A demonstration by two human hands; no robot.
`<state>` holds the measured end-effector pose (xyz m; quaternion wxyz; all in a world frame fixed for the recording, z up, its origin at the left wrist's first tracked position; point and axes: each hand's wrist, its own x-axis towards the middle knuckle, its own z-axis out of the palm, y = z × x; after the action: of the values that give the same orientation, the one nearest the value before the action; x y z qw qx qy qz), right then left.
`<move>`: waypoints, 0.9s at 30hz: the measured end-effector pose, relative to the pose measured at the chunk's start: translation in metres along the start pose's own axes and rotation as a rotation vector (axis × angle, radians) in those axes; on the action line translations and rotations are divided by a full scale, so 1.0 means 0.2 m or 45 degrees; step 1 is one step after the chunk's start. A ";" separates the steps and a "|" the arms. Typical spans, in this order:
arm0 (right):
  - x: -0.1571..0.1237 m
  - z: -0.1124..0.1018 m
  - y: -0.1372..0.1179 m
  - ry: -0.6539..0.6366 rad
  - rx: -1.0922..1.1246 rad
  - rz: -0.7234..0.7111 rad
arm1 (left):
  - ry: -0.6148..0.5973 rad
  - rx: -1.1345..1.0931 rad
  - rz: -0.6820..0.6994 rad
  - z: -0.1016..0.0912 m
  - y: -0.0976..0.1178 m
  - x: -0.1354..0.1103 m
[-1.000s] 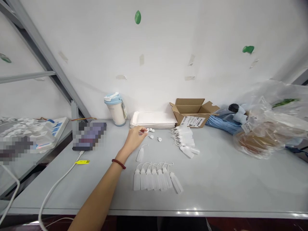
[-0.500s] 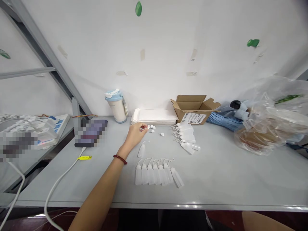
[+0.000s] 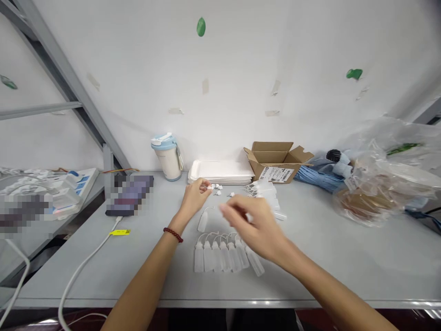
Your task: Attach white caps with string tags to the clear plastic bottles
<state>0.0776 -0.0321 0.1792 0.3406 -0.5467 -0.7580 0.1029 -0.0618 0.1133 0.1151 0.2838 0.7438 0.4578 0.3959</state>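
My left hand (image 3: 197, 194), with a beaded bracelet (image 3: 173, 235) at the wrist, pinches a small white nozzle cap (image 3: 209, 187) close to several loose white caps (image 3: 217, 193). My right hand (image 3: 257, 223) hangs over the middle of the table, blurred by motion, fingers curled; whether anything is in it I cannot make out. Below my left hand lies a single translucent squeeze bottle (image 3: 202, 222) with a strap at its neck. Nearer the front edge, a row of several such bottles (image 3: 216, 258) lies side by side, its right end partly under my right hand. Another group of bottles (image 3: 268, 195) lies beyond my right hand, partly hidden.
At the back stand a tumbler (image 3: 167, 158), a stack of white trays (image 3: 223, 172) and an opened cardboard box (image 3: 275, 168). A phone (image 3: 129, 197) with a cable lies left. Blue cloth (image 3: 319, 177) and a clear plastic bag (image 3: 375, 184) sit at the right.
My right hand has come into view from the lower right, over the bottles. My left hand stays by the loose caps. The view has tilted up slightly.
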 end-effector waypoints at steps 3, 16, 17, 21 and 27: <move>0.12 0.18 0.06 -0.318 -0.148 0.184 | 0.007 0.005 -0.028 0.01 0.00 0.00; 0.25 0.34 0.26 -0.511 -0.335 0.326 | -0.089 -0.103 -0.044 0.02 0.03 -0.02; 0.24 0.32 0.29 -0.453 -0.290 0.293 | -0.116 -0.162 -0.081 0.03 0.03 -0.03; 0.16 0.20 0.44 -0.110 -0.070 0.238 | -0.134 -0.363 -0.197 0.04 0.06 -0.04; -0.01 0.12 0.59 0.129 0.296 0.264 | -0.377 -0.485 -0.310 0.10 0.14 -0.11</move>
<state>0.1530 0.0166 0.0977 0.4269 -0.5834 -0.6622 0.1970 -0.0380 0.0811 0.1201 0.5281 0.6662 0.4145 0.3247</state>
